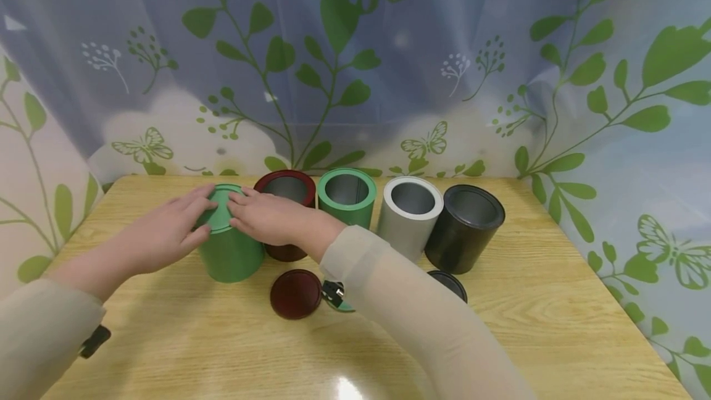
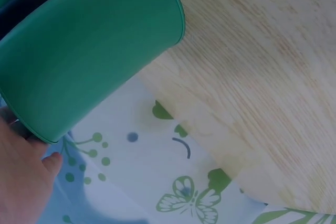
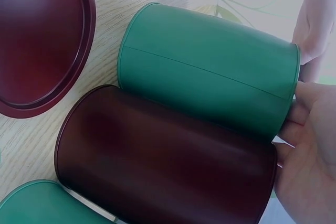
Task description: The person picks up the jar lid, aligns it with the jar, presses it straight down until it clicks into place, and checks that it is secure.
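The left hand (image 1: 166,230) and right hand (image 1: 278,218), fingers extended, rest on the lidded leftmost green canister (image 1: 230,258) on the counter (image 1: 516,313), apparently 1 done, with 4 open canisters (image 1: 408,233) and 3 visible loose lids (image 1: 296,295) left.

We count five cans: one lidded green can (image 1: 230,258), one open green can (image 1: 347,212), one red can (image 1: 286,253), one white can (image 1: 408,233) and one black can (image 1: 461,239). We see four lids: one fitted green lid (image 1: 221,210) and, on our one table (image 1: 533,338), one red lid (image 1: 296,294), one loose green lid (image 1: 342,308) and one black lid (image 1: 451,284); a sleeve blocks some table, so we cannot fix their total. We count two hands: one left hand (image 1: 174,221), one right hand (image 1: 272,218).
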A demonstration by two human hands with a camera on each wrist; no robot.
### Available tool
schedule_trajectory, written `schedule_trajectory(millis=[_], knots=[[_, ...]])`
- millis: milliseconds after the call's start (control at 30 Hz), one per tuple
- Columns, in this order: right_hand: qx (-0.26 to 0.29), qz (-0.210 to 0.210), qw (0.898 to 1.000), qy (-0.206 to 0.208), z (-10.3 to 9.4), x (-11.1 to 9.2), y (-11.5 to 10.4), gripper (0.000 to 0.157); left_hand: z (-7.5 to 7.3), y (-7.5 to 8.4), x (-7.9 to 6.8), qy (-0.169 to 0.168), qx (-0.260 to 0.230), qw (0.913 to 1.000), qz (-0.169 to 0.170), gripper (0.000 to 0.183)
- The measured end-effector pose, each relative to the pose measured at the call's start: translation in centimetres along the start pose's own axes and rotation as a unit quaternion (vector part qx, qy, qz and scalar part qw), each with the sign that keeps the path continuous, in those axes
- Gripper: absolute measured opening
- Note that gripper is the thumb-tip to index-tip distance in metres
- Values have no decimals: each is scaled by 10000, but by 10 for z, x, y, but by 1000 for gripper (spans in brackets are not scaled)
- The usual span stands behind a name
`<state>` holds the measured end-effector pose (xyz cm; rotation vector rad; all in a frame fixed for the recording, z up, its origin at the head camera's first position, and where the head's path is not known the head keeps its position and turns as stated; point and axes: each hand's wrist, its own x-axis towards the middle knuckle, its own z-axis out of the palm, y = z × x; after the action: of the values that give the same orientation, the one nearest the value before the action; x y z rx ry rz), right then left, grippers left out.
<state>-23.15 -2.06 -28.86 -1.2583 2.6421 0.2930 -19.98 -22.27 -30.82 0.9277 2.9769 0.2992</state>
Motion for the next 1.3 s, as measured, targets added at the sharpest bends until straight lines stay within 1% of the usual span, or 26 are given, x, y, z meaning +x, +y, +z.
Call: schedule_trajectory(millis=[167, 400, 567, 667, 700, 800, 900, 1067, 1200, 1300], knots=[[11, 18, 10000, 9, 0, -1, 0, 54, 0, 2, 3, -33, -31, 10000, -16, 46], [1, -23, 10000, 64, -1, -3, 0, 53, 0, 3, 4, -88, -120, 9998, -112, 47], [-45, -77, 9999, 124, 0, -2, 1, 53, -2, 3, 7, 26, -66, 10000, -21, 38], [-24, -67, 9999, 146, 0, -2, 1, 53, -6, 2, 9, -14, -149, 9999, 8, 37], [19, -36, 9999, 167, 0, -2, 1, 53, -8, 1, 10, -37, -225, 9997, 0, 40], [165, 105, 9995, 249, -2, -2, 1, 54, -16, -1, 11, -255, -409, 9988, -60, 50], [272, 296, 9988, 293, -4, 0, 1, 58, -21, -2, 11, -442, -378, 9982, -135, 59], [415, 499, 9978, 133, -4, 5, -2, 63, -24, -1, 10, -729, -356, 9963, -287, 71], [515, 532, 9972, 106, -4, 8, -3, 63, -25, 0, 10, -797, -468, 9952, -319, 71], [620, 521, 9967, 78, -4, 9, -2, 63, -26, 0, 12, -825, -536, 9948, -260, 68]])
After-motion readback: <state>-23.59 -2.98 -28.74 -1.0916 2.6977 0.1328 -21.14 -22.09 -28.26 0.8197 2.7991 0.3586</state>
